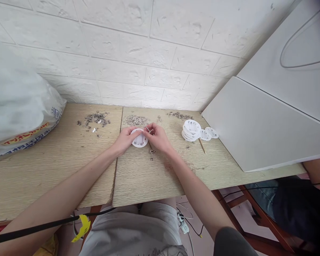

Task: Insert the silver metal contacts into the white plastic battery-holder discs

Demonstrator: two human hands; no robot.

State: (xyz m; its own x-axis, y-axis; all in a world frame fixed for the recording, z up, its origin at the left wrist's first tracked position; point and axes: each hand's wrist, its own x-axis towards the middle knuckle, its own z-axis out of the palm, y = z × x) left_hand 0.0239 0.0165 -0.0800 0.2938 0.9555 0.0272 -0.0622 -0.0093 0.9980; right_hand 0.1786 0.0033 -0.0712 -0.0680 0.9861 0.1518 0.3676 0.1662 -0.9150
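Note:
My left hand is closed on the left edge of a round white plastic disc, its thumb lying over the top. Small metal parts show on the disc's face. At the disc's upper right, my right hand pinches a thin, rod-like tool whose exact kind I cannot make out. Just below that hand lie a few small metal pieces. Behind both hands spreads a heap of small flat metal parts.
On the right stand stacked white discs, with smaller discs and a wooden stick beside them. More metal parts lie left, others at the back. A plastic sack and a white panel flank the table.

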